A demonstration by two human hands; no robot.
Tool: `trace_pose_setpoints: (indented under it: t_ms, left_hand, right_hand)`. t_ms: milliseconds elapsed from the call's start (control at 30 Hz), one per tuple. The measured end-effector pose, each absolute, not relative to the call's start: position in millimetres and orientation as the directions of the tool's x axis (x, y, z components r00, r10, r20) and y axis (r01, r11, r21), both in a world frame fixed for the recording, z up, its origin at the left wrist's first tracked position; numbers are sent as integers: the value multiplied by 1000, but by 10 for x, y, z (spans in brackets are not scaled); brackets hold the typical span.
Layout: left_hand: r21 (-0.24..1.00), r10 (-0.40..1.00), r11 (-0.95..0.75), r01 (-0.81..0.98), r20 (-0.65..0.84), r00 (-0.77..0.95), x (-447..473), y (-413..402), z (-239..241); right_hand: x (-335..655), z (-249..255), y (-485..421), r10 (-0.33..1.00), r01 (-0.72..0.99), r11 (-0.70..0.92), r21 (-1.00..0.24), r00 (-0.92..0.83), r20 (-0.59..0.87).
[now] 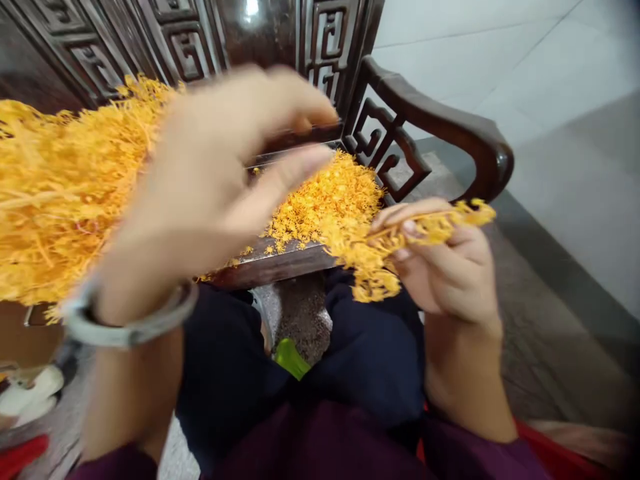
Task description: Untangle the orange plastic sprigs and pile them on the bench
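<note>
In the head view my right hand (450, 267) pinches a curly yellow-orange plastic strand (370, 257), its clustered pieces hanging toward the bench. My left hand (225, 167), blurred by motion, is raised over the bench with thumb and fingers apart and nothing between them. Below and beyond both hands lies a heap of small loose yellow flower-like pieces (330, 200) on the dark wooden bench (280, 263). At the left, partly behind my left hand, a big tangled mass of similar yellow strands (60, 193) rises high.
The bench has a carved backrest (260, 40) and a curved armrest (450, 127) at the right. A pale wall (550, 87) stands beyond it. My knees are close to the seat's front edge, with a green object (293, 359) between them.
</note>
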State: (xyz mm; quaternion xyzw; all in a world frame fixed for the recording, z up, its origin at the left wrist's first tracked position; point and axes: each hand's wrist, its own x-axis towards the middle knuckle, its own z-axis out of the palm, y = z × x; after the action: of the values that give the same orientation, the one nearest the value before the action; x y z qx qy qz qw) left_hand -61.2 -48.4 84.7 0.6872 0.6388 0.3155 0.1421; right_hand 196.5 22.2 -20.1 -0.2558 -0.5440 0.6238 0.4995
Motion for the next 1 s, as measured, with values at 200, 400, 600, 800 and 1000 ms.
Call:
trace_pose_setpoints:
  t_ms: [200, 400, 600, 800, 1000]
  left_hand:
    - [741, 964, -265, 617, 212, 160, -16, -438, -183]
    - [670, 980, -200, 715, 136, 147, -517, -290, -221]
    - [656, 956, -265, 707, 83, 281, -742, 202, -162]
    - [750, 963, -177, 638, -1, 269, -767, 297, -416]
    - [742, 955, -131, 657, -85, 286, -655, 85, -375]
  right_hand:
    - [1675, -369, 240, 879, -276, -25, -961, -464, 110]
    - [1660, -530, 508, 886, -101, 77, -992, -449, 115]
    - [1578, -498, 765, 786, 36, 140, -989, -612, 89]
    - [1563, -590, 721, 719, 128, 215, -968, -691, 68]
    - [1567, -650, 709, 727, 291, 355, -888, -683, 67]
